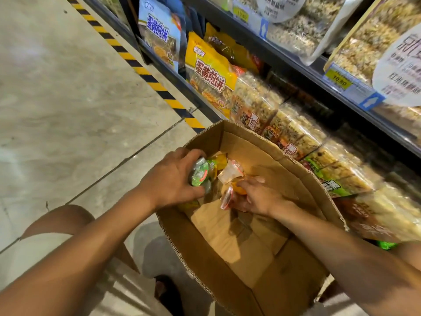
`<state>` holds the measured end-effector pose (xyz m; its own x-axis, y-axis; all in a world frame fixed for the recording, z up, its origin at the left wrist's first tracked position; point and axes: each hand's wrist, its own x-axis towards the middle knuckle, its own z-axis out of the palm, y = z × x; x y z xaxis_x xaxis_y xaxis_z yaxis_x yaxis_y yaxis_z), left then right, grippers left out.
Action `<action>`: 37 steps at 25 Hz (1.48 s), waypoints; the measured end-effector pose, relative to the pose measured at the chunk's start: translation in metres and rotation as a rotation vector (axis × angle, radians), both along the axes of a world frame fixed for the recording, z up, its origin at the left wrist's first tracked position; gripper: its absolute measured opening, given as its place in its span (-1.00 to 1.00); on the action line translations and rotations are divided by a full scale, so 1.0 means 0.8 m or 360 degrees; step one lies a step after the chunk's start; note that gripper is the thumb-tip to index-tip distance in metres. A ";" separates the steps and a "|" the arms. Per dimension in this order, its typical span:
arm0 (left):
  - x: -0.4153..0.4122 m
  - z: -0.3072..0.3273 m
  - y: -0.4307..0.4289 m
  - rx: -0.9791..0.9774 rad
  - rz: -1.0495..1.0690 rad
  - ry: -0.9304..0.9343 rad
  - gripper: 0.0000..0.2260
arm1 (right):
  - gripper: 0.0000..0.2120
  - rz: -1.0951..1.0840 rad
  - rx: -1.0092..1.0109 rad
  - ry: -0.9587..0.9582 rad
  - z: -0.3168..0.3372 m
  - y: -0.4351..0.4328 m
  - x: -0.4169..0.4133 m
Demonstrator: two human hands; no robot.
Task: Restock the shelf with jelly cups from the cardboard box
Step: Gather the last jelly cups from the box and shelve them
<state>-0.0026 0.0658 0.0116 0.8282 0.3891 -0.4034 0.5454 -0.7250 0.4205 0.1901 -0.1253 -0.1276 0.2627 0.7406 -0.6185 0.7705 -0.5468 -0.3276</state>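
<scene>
An open cardboard box (pixel 284 265) stands on the floor against the shelf. Inside its far end, my left hand (pixel 169 179) grips green-lidded jelly cups (pixel 200 173). My right hand (pixel 257 197) reaches into the box and holds orange jelly cups with red-edged lids (pixel 230 176). A yellow-green jelly cup (pixel 217 161) lies loose between the two hands. The box's bottom is mostly bare cardboard.
The bottom shelf (pixel 196 99) to the right carries yellow snack bags (pixel 210 71) and clear packs of rice cakes (pixel 293 131). An upper shelf edge with price tags (pixel 339 79) overhangs them. Yellow-black tape (pixel 141 69) marks the floor. My knee (pixel 59 224) is at lower left.
</scene>
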 end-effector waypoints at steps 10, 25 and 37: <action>0.007 -0.004 0.011 0.0078 0.0129 0.0028 -0.34 | -0.28 0.0530 -0.0460 -0.0594 -0.129 0.047 -0.078; -0.084 0.118 -0.086 -0.0501 0.0413 0.0285 -0.28 | -0.33 -0.0310 -0.0155 0.0044 0.183 -0.059 -0.067; -0.099 0.523 -0.062 -0.0337 0.0131 0.0052 -0.25 | -0.41 -0.0575 0.0450 0.0054 0.650 -0.074 -0.085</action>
<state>-0.0821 0.0162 0.4298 0.7825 0.3583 -0.5092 0.6147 -0.5750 0.5400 0.1225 -0.1849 0.3922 0.5183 0.7462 -0.4177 0.5331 -0.6639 -0.5245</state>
